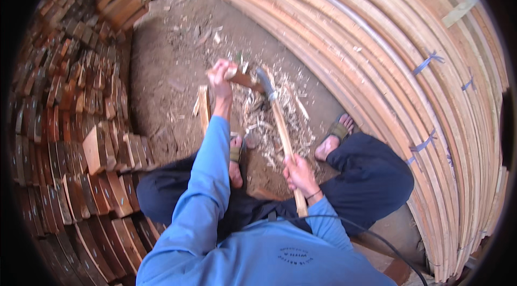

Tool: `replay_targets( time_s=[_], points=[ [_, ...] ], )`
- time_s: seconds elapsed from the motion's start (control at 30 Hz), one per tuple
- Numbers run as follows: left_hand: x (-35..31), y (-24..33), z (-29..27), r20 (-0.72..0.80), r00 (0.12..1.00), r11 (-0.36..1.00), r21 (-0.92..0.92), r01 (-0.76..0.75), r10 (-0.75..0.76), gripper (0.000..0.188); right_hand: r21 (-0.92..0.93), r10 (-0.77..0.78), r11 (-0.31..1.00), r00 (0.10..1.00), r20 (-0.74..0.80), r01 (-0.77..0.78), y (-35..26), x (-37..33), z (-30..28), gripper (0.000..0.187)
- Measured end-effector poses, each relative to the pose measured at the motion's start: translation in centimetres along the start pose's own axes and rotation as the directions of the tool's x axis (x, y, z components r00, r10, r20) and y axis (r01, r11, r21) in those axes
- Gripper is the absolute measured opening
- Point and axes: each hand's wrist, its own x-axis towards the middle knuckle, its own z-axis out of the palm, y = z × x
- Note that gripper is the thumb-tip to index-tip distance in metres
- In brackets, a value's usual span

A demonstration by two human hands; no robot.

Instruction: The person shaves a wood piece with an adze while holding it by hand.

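head view: the left hand (220,76) is closed round one end of a wood piece (247,80), above pale shavings (267,124); the right hand (300,174) grips a long-handled cutting tool (282,129), its head by the piece's other end. some chopping seems done; what remains cannot be told. the dirt floor (156,92) lies between stacked boards (94,151) and long bundled planks (344,44).

Short brown wood piece (247,80), slanting, pale-handled chopping tool (283,127), dark curved head beside the piece's right end
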Motion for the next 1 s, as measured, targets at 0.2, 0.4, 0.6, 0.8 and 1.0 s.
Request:
replay_targets(
  time_s=[0.2,0.4,0.6,0.8,1.0],
  points=[
    [0.2,-0.4,0.4,-0.004,0.998,0.998,-0.013,0.060,-0.060,0.018,0.098,-0.142,0.986,0.987,0.081,0.134,-0.2,-0.1,0.4,0.027],
    [0.1,-0.6,-0.2,-0.034,0.998,0.998,-0.005,0.058,-0.058,0.016,-0.004,-0.039,0.999,0.997,0.061,0.040,0.7,0.6,1.3,0.032],
    [-0.6,-0.2,-0.7,-0.090,0.995,0.992,-0.127,0.024,-0.036,0.017,-0.038,-0.078,0.996,0.997,-0.006,0.078,0.7,0.7,2.0,0.037],
    [0.0,-0.1,-1.7,-0.137,0.987,0.997,0.017,0.082,-0.078,0.022,0.076,-0.028,0.997,0.994,0.104,0.020,-0.6,0.3,2.0,0.040],
    [1.1,-0.6,-3.7,-0.185,0.983,1.000,-0.009,0.013,-0.014,0.030,0.186,-0.131,0.976,0.987,0.089,0.113,-0.6,1.2,0.9,0.040]
  ],
)
